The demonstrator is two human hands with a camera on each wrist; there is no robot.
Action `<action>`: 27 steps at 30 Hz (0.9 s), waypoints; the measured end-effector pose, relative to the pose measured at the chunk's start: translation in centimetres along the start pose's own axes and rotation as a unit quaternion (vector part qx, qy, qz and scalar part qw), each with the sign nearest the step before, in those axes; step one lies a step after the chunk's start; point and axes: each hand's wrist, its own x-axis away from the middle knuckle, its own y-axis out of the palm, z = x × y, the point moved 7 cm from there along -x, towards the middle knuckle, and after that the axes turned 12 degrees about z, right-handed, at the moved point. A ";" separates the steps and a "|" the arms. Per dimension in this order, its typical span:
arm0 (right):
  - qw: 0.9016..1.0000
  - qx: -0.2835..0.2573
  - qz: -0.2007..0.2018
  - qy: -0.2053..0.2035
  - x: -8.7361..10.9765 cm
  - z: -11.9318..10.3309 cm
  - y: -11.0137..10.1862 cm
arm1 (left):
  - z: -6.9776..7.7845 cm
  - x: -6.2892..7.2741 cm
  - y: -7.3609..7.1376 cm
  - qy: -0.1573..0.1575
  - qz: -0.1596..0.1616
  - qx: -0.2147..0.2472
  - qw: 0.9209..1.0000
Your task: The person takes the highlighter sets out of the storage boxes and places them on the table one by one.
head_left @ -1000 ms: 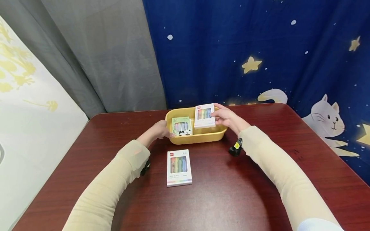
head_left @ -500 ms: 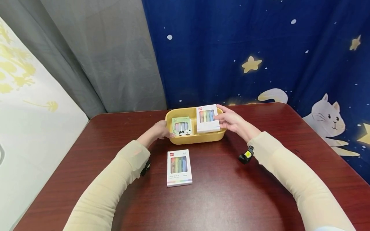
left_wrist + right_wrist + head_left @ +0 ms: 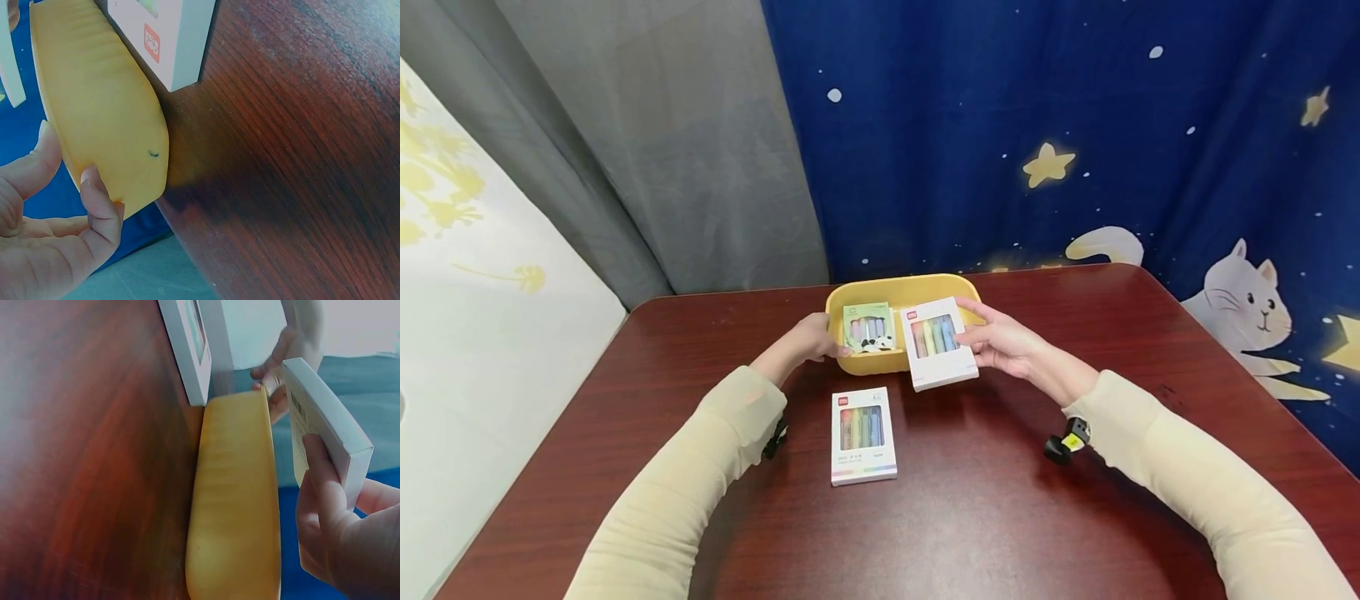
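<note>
The right hand (image 3: 1009,343) is pinching a white box (image 3: 942,367), which is hanging left of its fingers, over the near rim of the basket (image 3: 874,364). The left hand (image 3: 807,338) is gripping the basket's end; a green box (image 3: 869,328) is lying inside, just right of those fingers. The step seems to be passing the white box across the rim; the next move is probably requiring a firm pinch.

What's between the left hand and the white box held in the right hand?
The green panda box, sitting inside the yellow bin, lies between the left hand and the held white box; the head view shows it.
</note>
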 end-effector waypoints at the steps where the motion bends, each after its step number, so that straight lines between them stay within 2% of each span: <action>1: 1.000 0.000 -0.002 -0.001 0.2 0.1 0.0 | 0.0 0.0 0.0 -0.001 0.000 0.000 1.000; 16: 1.000 0.020 -0.020 0.005 3.0 2.9 -0.7 | -0.1 -0.2 0.2 -0.006 -0.005 0.018 1.000; 27: 0.999 0.028 -0.026 0.018 3.4 5.4 -1.3 | -0.1 -0.2 0.1 -0.006 -0.004 0.004 1.000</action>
